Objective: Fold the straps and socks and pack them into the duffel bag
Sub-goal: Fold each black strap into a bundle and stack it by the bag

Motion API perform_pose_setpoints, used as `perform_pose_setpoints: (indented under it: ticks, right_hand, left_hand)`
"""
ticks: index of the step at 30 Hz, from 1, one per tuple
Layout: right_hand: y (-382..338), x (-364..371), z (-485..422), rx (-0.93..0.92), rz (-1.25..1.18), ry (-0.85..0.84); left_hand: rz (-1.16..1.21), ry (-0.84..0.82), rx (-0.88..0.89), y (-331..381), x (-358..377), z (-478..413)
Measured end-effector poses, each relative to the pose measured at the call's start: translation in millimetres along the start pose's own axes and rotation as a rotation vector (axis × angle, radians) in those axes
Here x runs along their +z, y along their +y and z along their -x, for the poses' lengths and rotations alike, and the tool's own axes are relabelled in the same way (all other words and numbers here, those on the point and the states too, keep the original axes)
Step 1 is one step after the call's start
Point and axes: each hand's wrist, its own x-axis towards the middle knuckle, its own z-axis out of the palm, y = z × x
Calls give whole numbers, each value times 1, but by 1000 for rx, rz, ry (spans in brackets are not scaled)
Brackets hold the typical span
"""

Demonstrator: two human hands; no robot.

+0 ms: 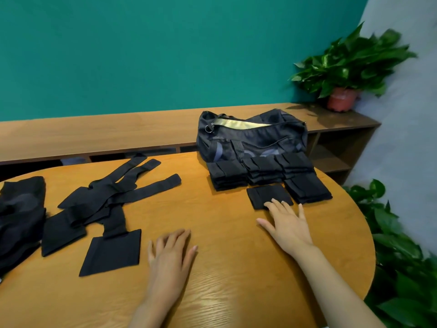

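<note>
Your left hand (170, 252) lies flat near the table's (212, 292) near edge, fingers loosely together, while your right hand (287, 223), fingers spread, touches a folded strap (267, 194) beside the stacks (260, 174) fronting the duffel bag (250, 136) at the far edge; folding step, probably an unfolded strap (106, 197) from the left next.

On the table (212, 268), unfolded straps (111, 197) lie left, folded stacks (267, 172) right before the bag (253, 136).

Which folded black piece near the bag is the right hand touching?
The single folded piece lying alone in front of the stacks; the right hand rests on its near edge.
</note>
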Motion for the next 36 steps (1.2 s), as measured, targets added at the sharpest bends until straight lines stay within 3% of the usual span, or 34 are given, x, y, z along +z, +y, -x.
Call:
perform_pose_setpoints:
  ticks: [8,14,17,24,28,32,36]
  right_hand:
    - [1,1,-10,-40,25,-11]
    - [-39,1,6,-186,-35,33]
    - [-76,3,16,-295,-103,13]
    - [-189,15,42,-550,-291,-155]
    - [-237,26,45,-661,-303,-190]
    - [-240,30,40,-643,-225,-104]
    - [-230,26,28,-585,-259,32]
  left_hand:
    - [40,35,12,-1,-1,1]
    - [160,217,121,-19,-14,6]
    - [144,272,60,-46,-25,12]
    - [-23,212,-172,-114,-47,38]
    - [-14,122,-22,-123,-56,43]
    - [148,146,71,-123,-68,32]
    - [115,262,45,-136,-79,-1]
